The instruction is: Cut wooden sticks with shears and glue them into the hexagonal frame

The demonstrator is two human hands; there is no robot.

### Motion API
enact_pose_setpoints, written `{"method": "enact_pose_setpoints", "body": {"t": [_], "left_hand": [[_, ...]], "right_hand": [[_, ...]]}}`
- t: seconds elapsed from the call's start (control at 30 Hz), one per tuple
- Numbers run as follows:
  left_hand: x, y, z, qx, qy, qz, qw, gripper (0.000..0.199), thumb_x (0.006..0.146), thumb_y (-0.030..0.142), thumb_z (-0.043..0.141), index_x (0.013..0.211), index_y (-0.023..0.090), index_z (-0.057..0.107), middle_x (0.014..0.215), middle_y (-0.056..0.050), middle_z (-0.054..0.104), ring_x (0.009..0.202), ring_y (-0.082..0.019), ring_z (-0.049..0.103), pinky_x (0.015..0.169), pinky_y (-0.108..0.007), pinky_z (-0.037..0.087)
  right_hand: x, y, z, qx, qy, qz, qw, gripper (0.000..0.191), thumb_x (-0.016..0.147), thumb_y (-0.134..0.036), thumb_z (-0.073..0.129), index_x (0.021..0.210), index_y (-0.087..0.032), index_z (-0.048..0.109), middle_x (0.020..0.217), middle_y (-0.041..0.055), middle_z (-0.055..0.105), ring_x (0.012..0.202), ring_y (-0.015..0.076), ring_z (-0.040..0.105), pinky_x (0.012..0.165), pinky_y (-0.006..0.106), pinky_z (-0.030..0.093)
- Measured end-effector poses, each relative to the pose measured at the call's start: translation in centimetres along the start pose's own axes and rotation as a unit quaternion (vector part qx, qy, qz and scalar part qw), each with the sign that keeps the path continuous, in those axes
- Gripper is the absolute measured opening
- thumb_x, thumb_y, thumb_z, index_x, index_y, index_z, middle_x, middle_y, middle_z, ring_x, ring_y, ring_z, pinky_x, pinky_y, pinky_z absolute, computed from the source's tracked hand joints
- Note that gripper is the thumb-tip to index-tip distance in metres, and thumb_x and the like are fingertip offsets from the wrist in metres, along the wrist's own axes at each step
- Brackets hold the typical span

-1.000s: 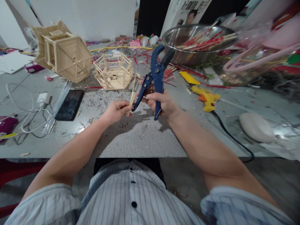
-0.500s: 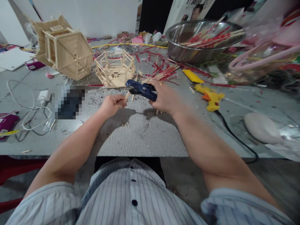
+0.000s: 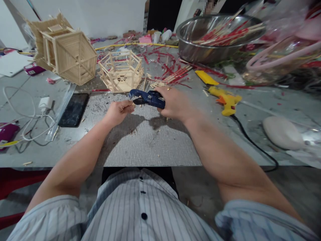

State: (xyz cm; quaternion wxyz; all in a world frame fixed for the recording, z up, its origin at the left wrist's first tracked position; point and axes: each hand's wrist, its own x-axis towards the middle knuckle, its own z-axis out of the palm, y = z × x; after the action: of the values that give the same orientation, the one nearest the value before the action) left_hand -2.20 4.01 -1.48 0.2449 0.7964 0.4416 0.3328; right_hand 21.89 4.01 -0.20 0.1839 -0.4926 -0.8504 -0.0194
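My right hand is wrapped round the handles of a dark blue hand cutter. Its jaws point left and meet the fingertips of my left hand. That left hand is pinched on a thin wooden stick, of which only a small end shows at the jaws. Just beyond the hands stands a small open hexagonal frame of wooden sticks. More loose sticks, pale and red, lie behind the cutter.
At the back left sits a larger stick-built lantern-like model. A phone and white cable lie left. To the right are a yellow glue gun, a steel basin holding sticks, and a white rounded object.
The cutter has moved left and slightly down, its jaws now at my left fingertips and over the stick. My left hand has barely moved; the view has shifted a little.
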Motion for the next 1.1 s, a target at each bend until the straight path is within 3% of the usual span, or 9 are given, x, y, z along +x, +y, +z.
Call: {"method": "enact_pose_setpoints", "body": {"t": [0.33,0.6,1.1], "left_hand": [[0.0,0.0,-0.1,0.018,-0.005,0.005,1.000,0.026,0.082,0.039,0.050,0.069,0.018,0.058,0.061,0.000,0.058,0.058,-0.010,0.048,0.060,-0.021,0.039],[0.0,0.0,-0.1,0.022,0.000,0.006,1.000,0.021,0.082,0.032,0.053,0.068,0.017,0.060,0.059,0.002,0.057,0.056,-0.009,0.047,0.059,-0.020,0.038],[0.0,0.2,-0.1,-0.001,-0.012,-0.007,1.000,0.020,0.084,0.028,0.053,0.069,0.017,0.060,0.063,0.000,0.063,0.062,-0.009,0.058,0.065,-0.020,0.043]], "right_hand": [[-0.1,-0.2,-0.7,-0.018,-0.010,0.012,1.000,0.060,0.073,-0.020,0.059,0.132,-0.020,0.047,0.124,0.0140,0.061,0.113,0.0333,0.057,0.087,0.044,0.046],[-0.1,-0.3,-1.0,-0.044,-0.009,0.021,0.999,0.058,0.072,-0.022,0.061,0.129,-0.023,0.049,0.118,0.0113,0.063,0.109,0.0319,0.058,0.082,0.041,0.046],[-0.2,-0.5,-1.0,-0.060,-0.015,0.043,0.997,0.051,0.074,-0.024,0.056,0.125,-0.022,0.056,0.110,0.0114,0.069,0.096,0.0305,0.062,0.069,0.037,0.043]]}}
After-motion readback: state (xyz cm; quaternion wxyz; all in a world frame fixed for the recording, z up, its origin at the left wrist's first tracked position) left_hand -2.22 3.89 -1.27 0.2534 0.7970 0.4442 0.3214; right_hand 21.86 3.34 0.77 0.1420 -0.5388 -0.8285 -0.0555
